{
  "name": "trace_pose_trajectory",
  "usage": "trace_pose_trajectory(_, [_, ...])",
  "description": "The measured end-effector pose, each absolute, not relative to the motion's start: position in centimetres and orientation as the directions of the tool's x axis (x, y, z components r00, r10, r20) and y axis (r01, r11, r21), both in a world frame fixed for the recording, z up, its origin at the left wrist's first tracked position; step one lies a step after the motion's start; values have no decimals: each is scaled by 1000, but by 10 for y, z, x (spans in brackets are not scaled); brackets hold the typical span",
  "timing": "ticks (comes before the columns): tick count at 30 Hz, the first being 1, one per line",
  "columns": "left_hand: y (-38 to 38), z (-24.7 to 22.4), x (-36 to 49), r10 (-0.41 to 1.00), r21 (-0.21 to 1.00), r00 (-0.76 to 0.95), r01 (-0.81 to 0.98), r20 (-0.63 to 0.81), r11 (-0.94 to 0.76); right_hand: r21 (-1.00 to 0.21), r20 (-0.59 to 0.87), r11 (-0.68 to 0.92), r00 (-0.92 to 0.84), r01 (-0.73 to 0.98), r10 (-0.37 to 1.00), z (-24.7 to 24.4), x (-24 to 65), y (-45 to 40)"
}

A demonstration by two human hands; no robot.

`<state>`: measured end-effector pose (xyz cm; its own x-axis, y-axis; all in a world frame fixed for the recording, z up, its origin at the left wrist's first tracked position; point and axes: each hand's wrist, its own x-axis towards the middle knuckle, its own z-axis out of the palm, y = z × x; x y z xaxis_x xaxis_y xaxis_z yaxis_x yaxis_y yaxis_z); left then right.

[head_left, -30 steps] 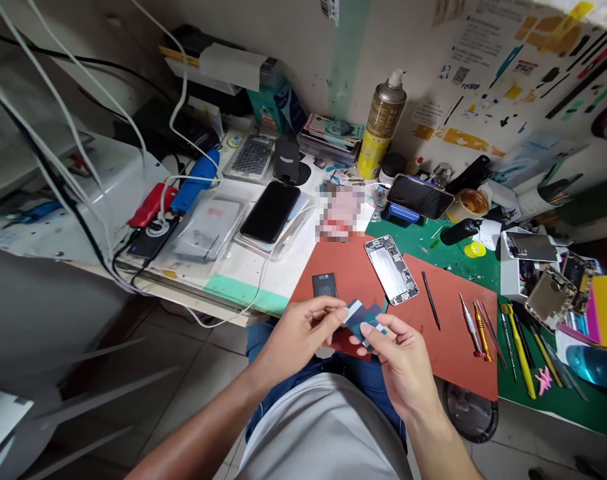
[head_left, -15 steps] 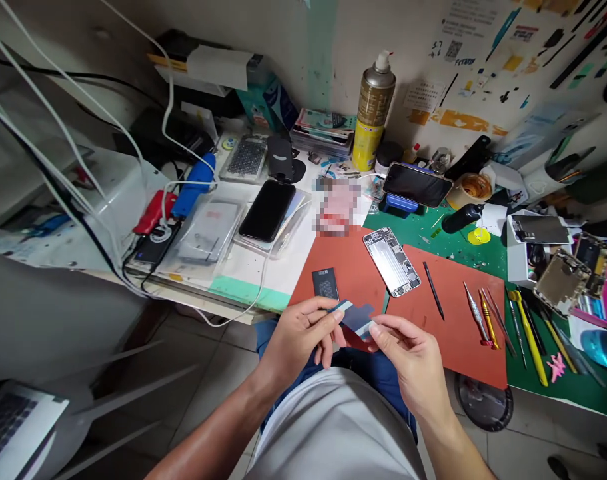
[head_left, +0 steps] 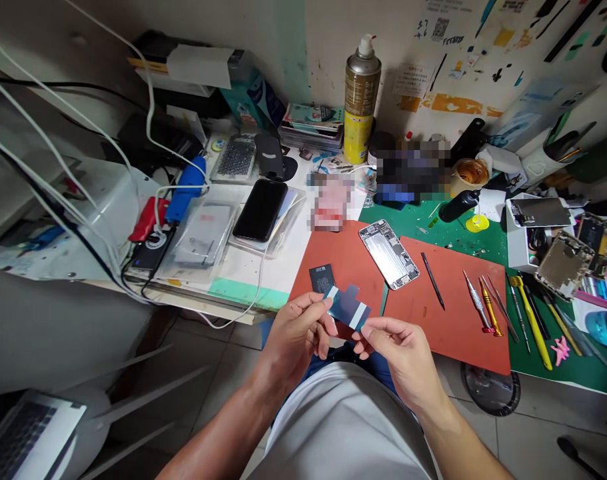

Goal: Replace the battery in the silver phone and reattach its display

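Observation:
A thin, dark blue adhesive sheet with two pale strips and a small tab is stretched between my hands, above the front edge of the red mat. My left hand pinches its left end between thumb and fingers. At the lower right corner, my right hand holds it between thumb and forefinger. Just behind the sheet lies a black phone battery, partly covered by it. An opened phone housing with a bare silver battery bay lies farther back on the mat. Beside it, to the right, is a black pry stick.
Red mats cover part of a green one. Screwdrivers, tweezers and a yellow brush lie at right. A black phone rests left on plastic cases. A spray can stands behind; white cables hang at left.
The adhesive sheet has been turned, so its face and tab now show more fully. My right hand has shifted slightly left and down along its edge. The camera view has moved a little.

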<state>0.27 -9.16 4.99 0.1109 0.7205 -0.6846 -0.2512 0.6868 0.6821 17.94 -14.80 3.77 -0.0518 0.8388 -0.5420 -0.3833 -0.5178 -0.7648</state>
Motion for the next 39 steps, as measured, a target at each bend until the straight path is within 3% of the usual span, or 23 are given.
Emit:
trace_pose_trajectory(12, [-91, 56, 7, 730, 698, 105, -231, -675, 678, -754, -545, -520, -58, -401, 836, 34, 178, -150])
trace_pose_trajectory(15, [-98, 53, 3, 799, 794, 34, -97, -600, 600, -758, -525, -500, -64, -418, 849, 34, 179, -150])
trace_pose_trajectory(16, [-102, 53, 1, 861, 861, -37, 9, -508, 508, -762, -517, -495, -68, -418, 853, 34, 180, -150])
trace_pose_trajectory(18, [-110, 51, -3, 980, 935, -115, 302, -160, 188, -776, -502, -487, -74, -401, 862, 35, 181, -150])
trace_pose_trajectory(20, [-117, 49, -6, 975, 830, 44, 517, 218, -209, -793, -494, -480, -65, -376, 867, 36, 182, -149])
trace_pose_trajectory(21, [-119, 47, -7, 927, 751, 165, 547, 336, -370, -799, -492, -477, -60, -366, 869, 36, 182, -149])
trace_pose_trajectory(23, [-120, 44, -8, 832, 647, 350, 524, 430, -554, -811, -483, -470, -54, -349, 874, 37, 182, -148])
trace_pose_trajectory(32, [-123, 40, 4, 802, 628, 403, 501, 440, -596, -897, -362, -353, -18, -267, 932, 42, 175, -149])
trace_pose_trajectory(39, [-122, 44, 12, 898, 808, 274, 401, 343, -431, -979, -203, -203, 21, -38, 979, 34, 174, -154])
